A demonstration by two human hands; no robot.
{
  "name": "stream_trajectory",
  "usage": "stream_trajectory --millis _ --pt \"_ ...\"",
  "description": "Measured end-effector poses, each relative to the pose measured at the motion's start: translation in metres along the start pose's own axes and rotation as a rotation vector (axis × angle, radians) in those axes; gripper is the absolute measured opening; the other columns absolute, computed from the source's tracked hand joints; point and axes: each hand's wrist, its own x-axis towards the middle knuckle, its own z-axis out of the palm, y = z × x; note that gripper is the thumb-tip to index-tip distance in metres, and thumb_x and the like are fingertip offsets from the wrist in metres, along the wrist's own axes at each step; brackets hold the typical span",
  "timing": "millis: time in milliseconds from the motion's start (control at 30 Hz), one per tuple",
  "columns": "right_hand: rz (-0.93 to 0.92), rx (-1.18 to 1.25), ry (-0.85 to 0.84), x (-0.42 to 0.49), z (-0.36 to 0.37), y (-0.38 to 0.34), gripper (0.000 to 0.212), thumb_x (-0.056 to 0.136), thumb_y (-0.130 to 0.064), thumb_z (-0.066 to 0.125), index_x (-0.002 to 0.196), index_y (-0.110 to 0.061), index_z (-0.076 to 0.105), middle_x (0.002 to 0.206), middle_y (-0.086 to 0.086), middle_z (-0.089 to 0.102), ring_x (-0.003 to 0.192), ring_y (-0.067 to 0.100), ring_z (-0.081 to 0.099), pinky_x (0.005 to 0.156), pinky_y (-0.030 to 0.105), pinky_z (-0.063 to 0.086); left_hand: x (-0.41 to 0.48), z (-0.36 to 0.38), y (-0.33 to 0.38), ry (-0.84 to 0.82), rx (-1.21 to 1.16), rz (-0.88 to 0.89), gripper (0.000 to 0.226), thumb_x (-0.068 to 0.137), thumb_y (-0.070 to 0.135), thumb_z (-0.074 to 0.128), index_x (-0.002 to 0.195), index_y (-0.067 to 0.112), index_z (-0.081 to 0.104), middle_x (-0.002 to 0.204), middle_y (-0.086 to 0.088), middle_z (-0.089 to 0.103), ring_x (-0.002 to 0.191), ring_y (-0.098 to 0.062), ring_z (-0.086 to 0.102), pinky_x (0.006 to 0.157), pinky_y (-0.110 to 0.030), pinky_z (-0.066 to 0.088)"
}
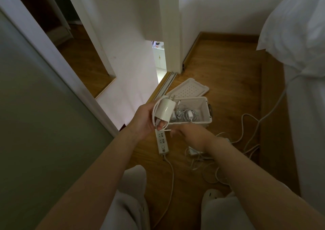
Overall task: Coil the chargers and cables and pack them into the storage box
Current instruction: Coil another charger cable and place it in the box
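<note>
We look down past knees in pale trousers (pixel 130 203) and a white slipper (pixel 213 194) to two bare forearms reaching forward. The left hand (pixel 145 119) grips a white charger (pixel 166 111), a smooth, rounded plastic block, with its thin white cable (pixel 154 113) looped around it. The right hand (pixel 189 134) is just beside the cable's free end; blur keeps us from telling whether it pinches it.

We judge the charger light and rigid, a little slick, and best held by the block. The cable looks soft and springy, so we expect its loops to loosen unless a thumb pins them.

Below the hands, a white strip (pixel 162 141) lies on the wooden floor (pixel 219 68). It is long and hard, with a stiffer cord trailing towards us. Loose cables (pixel 198 156) tangle to its right.

Beyond the hands stands the open box (pixel 190 123), white plastic with rounded corners, already holding coiled chargers (pixel 189 114). Its perforated lid (pixel 189 89) lies flat behind it, touching it. On the right is a bed (pixel 302 97) with white bedding.
</note>
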Motion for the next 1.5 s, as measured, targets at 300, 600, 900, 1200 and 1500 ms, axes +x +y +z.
stream_trajectory --millis 300,600,900,1200,1500 --pt "0.093 -0.110 0.218 -0.013 -0.035 0.022 0.024 0.101 -0.023 0.034 0.097 -0.022 0.057 0.088 -0.007 0.056 0.069 0.002 0.047 0.057 0.017 0.032 -0.001 -0.009 0.006 -0.054 0.712 0.009 0.035 0.084 0.045 0.054 0.097 0.015 0.066 0.081 -0.015 0.063 0.062 -0.020 0.056 0.046 -0.022 0.038" --pt "0.081 -0.185 0.364 -0.015 -0.038 0.014 0.028 0.101 -0.030 0.033 0.096 -0.021 0.059 0.079 -0.007 0.055 0.059 0.001 0.043 0.049 0.014 0.027 0.013 -0.014 -0.012 0.183 1.064 0.093 0.016 0.089 0.036 0.059 0.098 0.025 0.053 0.091 0.008 0.051 0.080 -0.011 0.056 0.057 -0.022 0.049" --pt "-0.075 -0.074 0.292 -0.017 -0.021 -0.017 0.032 0.102 -0.027 0.029 0.106 -0.017 0.059 0.072 -0.002 0.056 0.056 0.006 0.046 0.049 0.018 0.028 0.030 -0.025 -0.020 0.409 1.032 0.106 0.033 0.094 0.038 0.049 0.115 0.013 0.039 0.116 -0.012 0.045 0.092 -0.022 0.057 0.055 -0.023 0.050" --pt "-0.201 -0.051 0.127 -0.021 -0.003 -0.036 0.037 0.100 -0.020 0.035 0.135 -0.029 0.042 0.097 0.008 0.067 0.084 0.021 0.064 0.073 0.034 0.053 0.022 -0.012 -0.008 0.423 0.162 0.092 0.037 0.098 0.036 0.042 0.115 0.005 0.050 0.091 -0.009 0.055 0.076 -0.018 0.059 0.063 -0.026 0.055" --pt "-0.047 -0.038 -0.033 -0.008 0.006 -0.012 0.034 0.097 -0.012 0.040 0.125 -0.023 0.055 0.093 0.001 0.063 0.081 0.017 0.058 0.075 0.032 0.050 0.007 -0.004 0.003 0.039 -0.379 -0.005 0.025 0.084 0.025 0.044 0.096 0.007 0.057 0.078 -0.009 0.050 0.048 -0.013 0.042 0.039 -0.018 0.034"
